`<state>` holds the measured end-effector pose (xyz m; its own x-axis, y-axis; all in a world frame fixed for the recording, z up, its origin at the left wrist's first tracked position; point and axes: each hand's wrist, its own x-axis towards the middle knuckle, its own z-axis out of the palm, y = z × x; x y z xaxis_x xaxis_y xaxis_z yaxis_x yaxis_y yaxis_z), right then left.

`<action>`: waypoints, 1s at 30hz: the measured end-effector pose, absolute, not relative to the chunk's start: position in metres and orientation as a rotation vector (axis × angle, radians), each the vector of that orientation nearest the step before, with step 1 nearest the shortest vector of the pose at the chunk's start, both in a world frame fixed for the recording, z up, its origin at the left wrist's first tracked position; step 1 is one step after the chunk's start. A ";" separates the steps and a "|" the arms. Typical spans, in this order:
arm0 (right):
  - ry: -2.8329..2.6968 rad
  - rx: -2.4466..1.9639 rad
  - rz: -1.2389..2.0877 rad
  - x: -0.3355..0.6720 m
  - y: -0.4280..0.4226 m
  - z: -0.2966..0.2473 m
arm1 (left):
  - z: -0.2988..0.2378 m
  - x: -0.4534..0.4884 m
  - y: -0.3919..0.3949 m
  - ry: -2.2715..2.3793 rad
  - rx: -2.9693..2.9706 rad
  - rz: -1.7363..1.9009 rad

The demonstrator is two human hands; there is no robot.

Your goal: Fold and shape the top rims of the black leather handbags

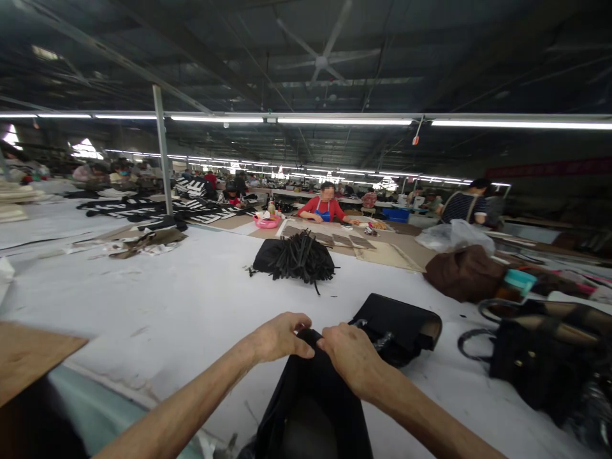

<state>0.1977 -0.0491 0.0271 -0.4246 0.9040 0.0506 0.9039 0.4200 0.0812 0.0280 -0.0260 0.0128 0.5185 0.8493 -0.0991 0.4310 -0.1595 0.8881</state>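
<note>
A black bag (318,408) stands at the near edge of the white table, its opening toward me. My left hand (282,338) curves over the far end of its rim, thumb and fingers apart around the black edge. On the same rim, just to the right, my right hand (351,354) is closed, its fingertips pinching the material. Another black bag (399,325) lies right behind my right hand, with plastic wrap about its handle. Beyond my hands sits a heap of black strips (301,255) on a dark pile.
More black bags (540,350) with ring handles stand at the right. Behind them are a brown cloth bundle (463,274) and a turquoise-lidded jar (519,284). A person in red (325,207) sits across the table. Brown board (33,357) lies near left; fabric scraps (148,241) farther back.
</note>
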 end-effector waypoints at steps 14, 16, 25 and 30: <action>2.699 1.577 0.123 0.224 -0.053 0.023 | 0.013 0.003 -0.039 1.278 1.853 0.307; 2.706 1.564 0.115 0.230 -0.056 0.024 | 0.014 -0.004 -0.030 1.237 1.892 0.274; 2.626 1.786 0.079 0.228 -0.065 0.026 | 0.011 0.029 -0.043 1.492 2.501 0.572; 2.605 1.814 0.059 0.228 -0.067 0.028 | 0.007 0.042 -0.048 1.279 2.649 0.536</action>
<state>0.2278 -0.0666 0.0283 -0.3469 0.9367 0.0482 0.9379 0.3467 0.0119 0.0423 -0.0482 0.0066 0.5723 0.7806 0.2512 0.7262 -0.6248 0.2868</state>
